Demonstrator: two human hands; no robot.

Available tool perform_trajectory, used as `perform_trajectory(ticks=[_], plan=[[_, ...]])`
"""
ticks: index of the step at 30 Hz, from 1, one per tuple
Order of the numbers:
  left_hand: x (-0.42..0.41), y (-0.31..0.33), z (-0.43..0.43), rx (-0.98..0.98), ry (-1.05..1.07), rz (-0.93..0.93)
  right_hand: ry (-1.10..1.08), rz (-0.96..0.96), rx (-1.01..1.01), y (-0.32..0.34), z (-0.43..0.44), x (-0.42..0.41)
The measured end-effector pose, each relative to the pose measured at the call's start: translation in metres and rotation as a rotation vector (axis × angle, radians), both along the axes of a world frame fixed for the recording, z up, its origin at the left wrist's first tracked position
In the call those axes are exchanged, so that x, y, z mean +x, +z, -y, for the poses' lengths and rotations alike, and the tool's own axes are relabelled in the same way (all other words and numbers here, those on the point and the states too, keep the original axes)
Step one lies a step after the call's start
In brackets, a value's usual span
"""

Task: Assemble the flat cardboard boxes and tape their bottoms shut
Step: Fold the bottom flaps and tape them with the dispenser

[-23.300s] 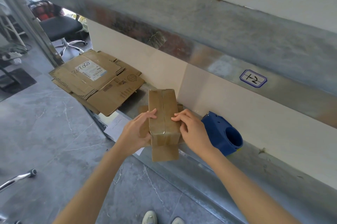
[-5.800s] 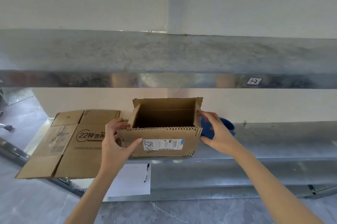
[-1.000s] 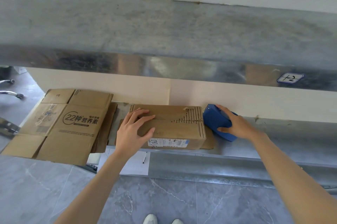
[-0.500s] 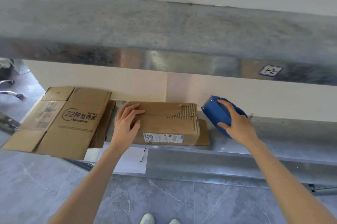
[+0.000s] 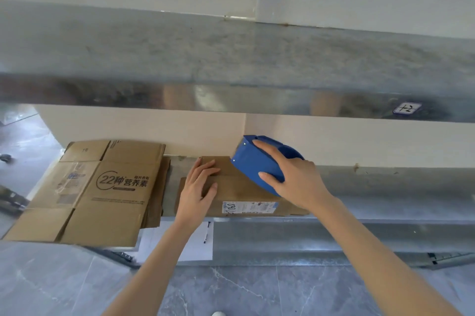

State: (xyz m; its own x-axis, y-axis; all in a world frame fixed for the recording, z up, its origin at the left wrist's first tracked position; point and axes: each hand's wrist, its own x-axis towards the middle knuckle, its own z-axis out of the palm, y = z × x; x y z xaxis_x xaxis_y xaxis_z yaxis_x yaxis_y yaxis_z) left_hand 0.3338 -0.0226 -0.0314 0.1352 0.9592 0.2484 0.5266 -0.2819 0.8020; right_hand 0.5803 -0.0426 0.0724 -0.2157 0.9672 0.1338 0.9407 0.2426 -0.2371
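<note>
Galvanized metal shelf (image 5: pixel 372 202) runs along a cream wall, with a second metal shelf above it that carries a small handwritten sticker (image 5: pixel 407 108). On the lower shelf, near the middle and close to its front edge, sits the cardboard box (image 5: pixel 241 192), flaps folded shut on top and a white shipping label (image 5: pixel 249 207) on the side facing the front edge. The left hand (image 5: pixel 198 187) lies flat on the box's left end, fingers straight and slightly spread, pressing on the flaps where they meet. The right hand (image 5: pixel 295 179) grips a blue tape dispenser (image 5: pixel 254 164), fingers over its top and thumb curled around its near side, holding it over the box's right half; whether the dispenser touches the cardboard cannot be told. Toward the shelf's left end lies a stack of flat cardboard boxes (image 5: pixel 102 192), printed side up, overhanging the front edge. Below the front edge, a white sheet of paper (image 5: pixel 198 246) with a pen (image 5: pixel 207 232) on it shows above the grey tiled floor (image 5: pixel 231 290).
</note>
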Motion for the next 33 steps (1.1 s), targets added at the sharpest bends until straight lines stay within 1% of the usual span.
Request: perform_trajectory(ticks=[3,6,10,12,15,20,25,27,31,33], plan=[[0.000,0.003,0.003,-0.029,-0.009,0.006,0.027,0.124,0.047,-0.014,-0.007,-0.022],[-0.002,0.007,0.004,-0.135,0.005,0.079,0.038,0.211,0.041,-0.018,-0.016,-0.022],[-0.002,0.004,0.004,-0.231,0.004,0.239,0.114,0.190,-0.055,-0.013,-0.025,-0.019],[-0.002,0.004,0.003,-0.248,0.007,0.271,0.123,0.148,-0.104,-0.012,-0.027,-0.018],[-0.001,0.004,0.003,-0.259,0.016,0.287,0.134,0.125,-0.122,-0.010,-0.029,-0.017],[-0.002,0.003,0.003,-0.257,0.027,0.282,0.194,0.136,-0.088,-0.009,-0.027,-0.016],[-0.008,0.007,0.002,-0.226,0.001,0.259,0.296,0.239,0.011,-0.010,-0.028,-0.025],[-0.012,0.010,0.000,-0.219,-0.029,0.243,0.312,0.215,-0.009,-0.012,-0.033,-0.024],[-0.024,0.027,-0.013,-0.231,-0.047,0.308,0.327,0.161,-0.037,-0.015,-0.036,-0.020],[-0.029,0.039,-0.023,-0.214,-0.035,0.303,0.327,0.145,-0.039,-0.016,-0.036,-0.019]])
